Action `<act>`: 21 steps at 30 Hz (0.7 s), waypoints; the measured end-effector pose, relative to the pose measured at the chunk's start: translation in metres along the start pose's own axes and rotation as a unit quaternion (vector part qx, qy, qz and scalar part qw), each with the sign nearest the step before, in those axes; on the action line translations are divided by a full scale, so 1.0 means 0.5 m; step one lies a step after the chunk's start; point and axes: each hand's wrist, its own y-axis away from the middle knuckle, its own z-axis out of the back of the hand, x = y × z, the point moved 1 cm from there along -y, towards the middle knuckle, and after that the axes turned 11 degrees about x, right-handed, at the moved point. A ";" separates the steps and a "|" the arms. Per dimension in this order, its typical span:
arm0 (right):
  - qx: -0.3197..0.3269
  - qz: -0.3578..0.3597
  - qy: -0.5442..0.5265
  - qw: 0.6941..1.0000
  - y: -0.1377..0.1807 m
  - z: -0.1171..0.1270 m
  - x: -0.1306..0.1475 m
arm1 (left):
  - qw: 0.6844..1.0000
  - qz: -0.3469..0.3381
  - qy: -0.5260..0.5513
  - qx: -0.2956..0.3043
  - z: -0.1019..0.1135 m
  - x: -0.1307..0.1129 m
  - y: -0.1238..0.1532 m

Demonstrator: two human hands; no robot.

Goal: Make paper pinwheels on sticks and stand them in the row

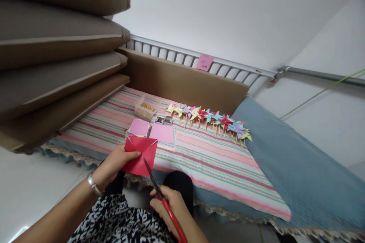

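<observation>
A square sheet of red paper (138, 159) is pinched at its left side by my left hand (115, 161), thumb on top. Slits run inward from its two upper corners. My right hand (171, 205) grips a pair of scissors (155, 184) with red handles, and the dark blade tip lies at the paper's lower right part. Just beyond the red sheet lie stacks of pink paper (161, 133) with other colours underneath. Several paper pinwheels (209, 115) on sticks lie in a row at the back right.
A clear plastic box (146, 108) of small sticks and some small clear cases (164, 120) stand behind the paper stacks. A striped cloth (213, 163) covers the bed. Thick folded cushions (62, 57) rise at the left. A pink note (204, 62) hangs on the rail.
</observation>
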 end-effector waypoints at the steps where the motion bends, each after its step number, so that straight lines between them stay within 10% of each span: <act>1: 0.001 0.003 -0.002 1.000 0.000 0.000 -0.001 | 1.000 0.001 0.000 -0.001 0.000 0.000 0.000; 21: 0.019 -0.005 0.009 1.000 -0.006 0.003 -0.001 | 0.999 0.030 0.004 0.016 -0.005 -0.020 0.001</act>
